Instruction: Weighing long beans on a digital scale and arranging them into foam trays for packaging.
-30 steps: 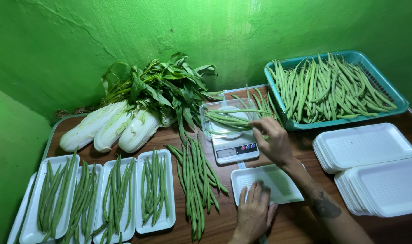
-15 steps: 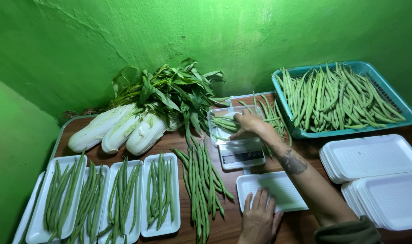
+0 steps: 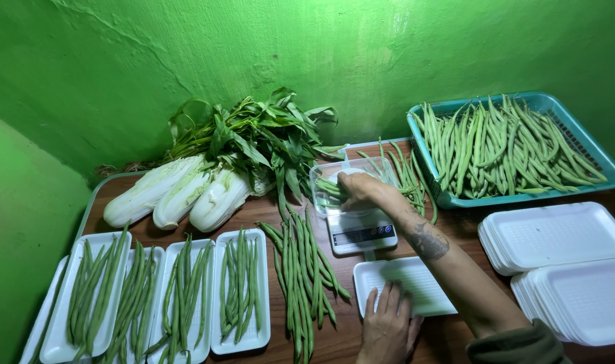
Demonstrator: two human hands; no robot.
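Against the green wall (image 3: 119,61) lie three pale napa cabbages (image 3: 179,192) with a bunch of leafy greens (image 3: 257,135) heaped behind them. A teal basket (image 3: 594,145) at the far right brims with green beans. Four white foam trays (image 3: 240,337) of beans sit in a row at the left, a loose pile of beans (image 3: 301,269) beside them. Two stacks of bare foam trays (image 3: 557,232) rest at the right on the brown table (image 3: 459,226).

Three pale cabbages (image 3: 179,195), four filled white trays (image 3: 247,340), one empty tray (image 3: 415,286), two stacks of empty trays (image 3: 557,236), one scale (image 3: 361,232), one teal basket (image 3: 611,168), two hands (image 3: 388,330).
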